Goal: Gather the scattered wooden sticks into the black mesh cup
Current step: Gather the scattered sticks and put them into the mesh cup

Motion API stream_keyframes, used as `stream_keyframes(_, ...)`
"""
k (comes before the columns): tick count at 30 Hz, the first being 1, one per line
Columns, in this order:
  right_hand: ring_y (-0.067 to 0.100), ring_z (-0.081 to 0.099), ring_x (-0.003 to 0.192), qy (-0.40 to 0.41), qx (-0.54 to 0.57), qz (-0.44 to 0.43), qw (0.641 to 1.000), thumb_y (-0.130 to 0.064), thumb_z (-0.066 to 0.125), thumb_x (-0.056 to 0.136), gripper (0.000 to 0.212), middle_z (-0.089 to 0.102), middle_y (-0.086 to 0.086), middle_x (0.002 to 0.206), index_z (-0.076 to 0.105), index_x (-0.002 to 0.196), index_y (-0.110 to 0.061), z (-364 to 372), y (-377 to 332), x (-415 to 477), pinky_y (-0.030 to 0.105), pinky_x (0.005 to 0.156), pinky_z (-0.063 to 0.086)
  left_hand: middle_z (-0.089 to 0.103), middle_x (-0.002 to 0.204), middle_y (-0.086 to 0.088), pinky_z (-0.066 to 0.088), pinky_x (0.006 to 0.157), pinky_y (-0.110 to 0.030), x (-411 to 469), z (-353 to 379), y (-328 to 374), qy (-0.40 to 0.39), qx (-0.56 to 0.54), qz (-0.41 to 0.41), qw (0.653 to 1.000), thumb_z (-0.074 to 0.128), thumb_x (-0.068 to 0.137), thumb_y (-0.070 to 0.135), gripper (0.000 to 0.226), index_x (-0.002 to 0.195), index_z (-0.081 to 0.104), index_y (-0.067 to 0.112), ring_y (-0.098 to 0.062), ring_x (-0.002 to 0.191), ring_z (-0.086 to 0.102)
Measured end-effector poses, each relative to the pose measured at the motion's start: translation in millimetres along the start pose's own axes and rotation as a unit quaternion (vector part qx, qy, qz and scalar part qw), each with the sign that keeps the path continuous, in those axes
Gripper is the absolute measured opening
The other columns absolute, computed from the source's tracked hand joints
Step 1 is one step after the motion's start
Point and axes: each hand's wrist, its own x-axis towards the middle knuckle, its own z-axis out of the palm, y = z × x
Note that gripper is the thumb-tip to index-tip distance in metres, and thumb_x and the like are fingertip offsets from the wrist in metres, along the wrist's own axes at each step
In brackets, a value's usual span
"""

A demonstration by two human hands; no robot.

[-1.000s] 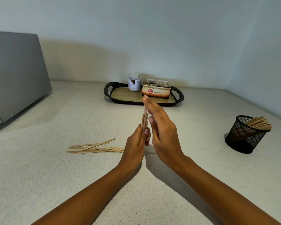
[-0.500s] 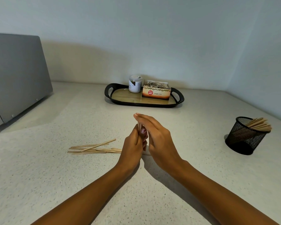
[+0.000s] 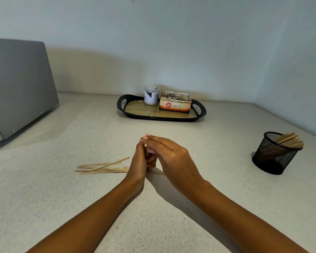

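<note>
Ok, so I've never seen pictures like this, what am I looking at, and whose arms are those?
No machine here: one camera sits on a person's head, looking down at their own bare arms. The left hand grips a small bundle of sticks upright; the right hand lays straight fingers over its top. Loose sticks lie on the counter beside them. The black mesh cup at right holds more sticks. Behind: a tray with a jar and tea box, and a grey appliance at left.

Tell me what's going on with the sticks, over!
Left hand grips stick bundle upright, right hand flat against it. Loose sticks lie on the counter, left of the hands. Black mesh cup far right, part filled, nothing in between.
</note>
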Motion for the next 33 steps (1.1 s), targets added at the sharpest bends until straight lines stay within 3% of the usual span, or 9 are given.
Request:
stream_keyframes(2, 0.022, 0.071, 0.090, 0.016, 0.008, -0.003, 1.000, -0.005, 0.066, 0.076, 0.028, 0.072, 0.015, 0.100, 0.070, 0.103, 0.003, -1, -3, 2, 0.005, 0.097, 0.033, 0.055, 0.072, 0.003, 0.042, 0.069, -0.026, -2, 0, 1, -0.027, 0.034, 0.007, 0.999, 0.030, 0.101, 0.029, 0.034, 0.076, 0.052, 0.023, -0.012, 0.069, 0.051)
stream_keyframes(5, 0.017, 0.071, 0.079, 0.015, 0.025, 0.032, 0.999, -0.009, 0.067, 0.078, 0.018, 0.074, 0.010, 0.088, 0.074, 0.093, -0.002, -7, -7, 6, 0.016, 0.078, 0.053, 0.048, 0.068, -0.004, 0.040, 0.066, -0.030, -5, 2, 4, -0.013, 0.070, 0.030, 0.997, 0.033, 0.098, 0.012, 0.035, 0.068, 0.050, 0.018, -0.017, 0.066, 0.045)
stream_keyframes(7, 0.007, 0.066, 0.075, 0.031, 0.066, 0.082, 0.994, -0.010, 0.069, 0.080, 0.010, 0.073, 0.006, 0.083, 0.075, 0.088, -0.007, -16, -8, 11, 0.006, 0.077, 0.047, 0.045, 0.066, -0.010, 0.038, 0.066, -0.032, -6, 5, 6, 0.036, 0.071, 0.046, 0.996, 0.037, 0.099, 0.019, 0.038, 0.064, 0.053, 0.017, -0.019, 0.066, 0.044)
stream_keyframes(9, -0.001, 0.057, 0.074, 0.036, 0.073, 0.110, 0.991, -0.011, 0.071, 0.080, 0.008, 0.073, 0.004, 0.082, 0.075, 0.087, -0.010, -23, -9, 13, -0.002, 0.074, 0.041, 0.044, 0.057, -0.006, 0.036, 0.055, -0.023, -6, 7, 7, 0.059, 0.084, 0.074, 0.992, 0.040, 0.098, 0.027, 0.042, 0.060, 0.052, 0.016, -0.013, 0.056, 0.041)
stream_keyframes(12, 0.001, 0.056, 0.073, 0.012, 0.053, 0.139, 0.989, -0.012, 0.071, 0.079, 0.011, 0.073, 0.005, 0.084, 0.075, 0.089, -0.010, -29, -12, 12, 0.007, 0.073, 0.048, 0.047, 0.055, -0.003, 0.039, 0.044, -0.009, -9, 11, 9, 0.074, 0.067, 0.102, 0.990, 0.040, 0.098, 0.031, 0.041, 0.062, 0.056, 0.018, -0.010, 0.051, 0.045)
stream_keyframes(19, 0.010, 0.062, 0.067, 0.003, 0.037, 0.176, 0.984, -0.010, 0.070, 0.081, 0.009, 0.071, 0.006, 0.082, 0.074, 0.088, -0.010, -44, -9, 2, 0.010, 0.066, 0.047, 0.040, 0.057, -0.011, 0.040, 0.045, -0.007, -23, 13, 11, 0.013, 0.071, 0.170, 0.983, 0.037, 0.099, 0.020, 0.035, 0.068, 0.055, 0.021, -0.004, 0.042, 0.045)
stream_keyframes(26, 0.002, 0.058, 0.072, 0.024, 0.052, 0.181, 0.982, -0.010, 0.074, 0.076, 0.010, 0.073, 0.005, 0.085, 0.076, 0.086, -0.011, -43, -8, -17, -0.008, 0.076, 0.035, 0.050, 0.052, -0.003, 0.043, 0.046, -0.006, -27, 17, 9, 0.016, 0.103, 0.154, 0.983, 0.036, 0.099, 0.016, 0.036, 0.070, 0.056, 0.021, 0.001, 0.043, 0.054)
stream_keyframes(29, 0.000, 0.057, 0.074, 0.018, 0.052, 0.177, 0.983, -0.008, 0.074, 0.076, 0.011, 0.072, 0.005, 0.086, 0.076, 0.086, -0.011, -46, -8, -22, -0.007, 0.078, 0.035, 0.053, 0.049, 0.002, 0.044, 0.046, -0.008, -26, 19, 6, 0.012, 0.086, 0.116, 0.989, 0.034, 0.100, 0.022, 0.038, 0.071, 0.057, 0.019, -0.001, 0.042, 0.054)
stream_keyframes(33, 0.003, 0.060, 0.070, 0.024, 0.037, 0.184, 0.982, 0.001, 0.071, 0.077, 0.013, 0.072, 0.005, 0.082, 0.076, 0.083, -0.009, -62, 0, -22, 0.001, 0.073, 0.045, 0.064, 0.059, 0.002, 0.052, 0.058, -0.025, -24, 12, -3, -0.093, 0.081, 0.126, 0.984, 0.040, 0.099, 0.023, 0.030, 0.081, 0.062, 0.014, -0.010, 0.056, 0.062)
